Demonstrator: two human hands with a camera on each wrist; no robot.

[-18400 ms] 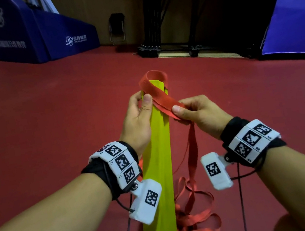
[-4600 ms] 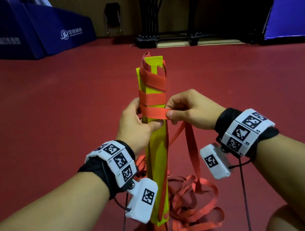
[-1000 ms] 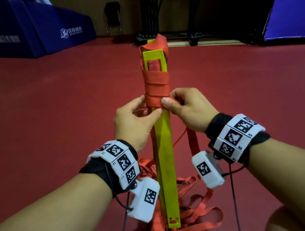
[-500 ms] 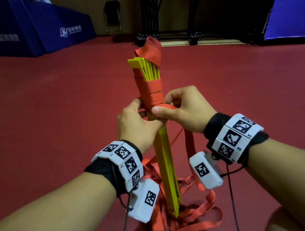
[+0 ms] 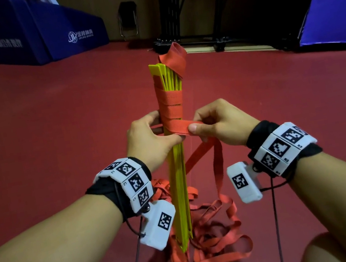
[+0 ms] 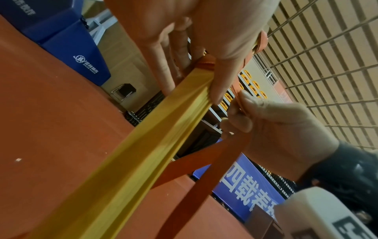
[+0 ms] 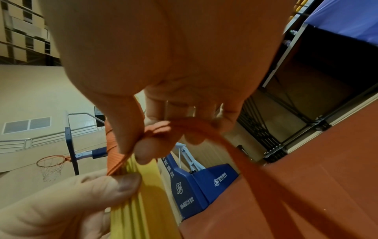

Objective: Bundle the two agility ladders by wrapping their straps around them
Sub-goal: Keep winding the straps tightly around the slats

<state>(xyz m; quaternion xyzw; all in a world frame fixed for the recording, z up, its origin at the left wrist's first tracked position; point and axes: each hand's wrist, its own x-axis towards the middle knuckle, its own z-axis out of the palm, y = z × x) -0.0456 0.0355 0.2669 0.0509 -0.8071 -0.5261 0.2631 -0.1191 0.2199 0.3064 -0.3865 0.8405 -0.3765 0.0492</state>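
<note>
A stack of yellow ladder rungs (image 5: 179,189) stands upright, its lower end on the floor. Several turns of red strap (image 5: 171,105) bind its upper part. My left hand (image 5: 152,139) grips the rungs just under the wraps, thumb pressed on the stack's edge (image 6: 204,90). My right hand (image 5: 217,123) pinches the strap (image 7: 163,129) between thumb and fingers, drawn level across the front of the stack. Loose strap (image 5: 218,233) hangs from that hand and lies piled on the floor by the stack's foot. A folded strap end (image 5: 174,60) sticks out at the top.
Red sports floor (image 5: 51,129) spreads all around. Blue padded bases (image 5: 39,32) stand at the far left, a folding chair (image 5: 128,21) against the back wall, a dark metal frame (image 5: 209,41) behind the stack, and a blue mat (image 5: 334,3) at the right.
The stack has turned further edge-on to me. My right hand has drawn the strap rightward across the front, beginning another turn below the earlier wraps; my left hand keeps its grip.
</note>
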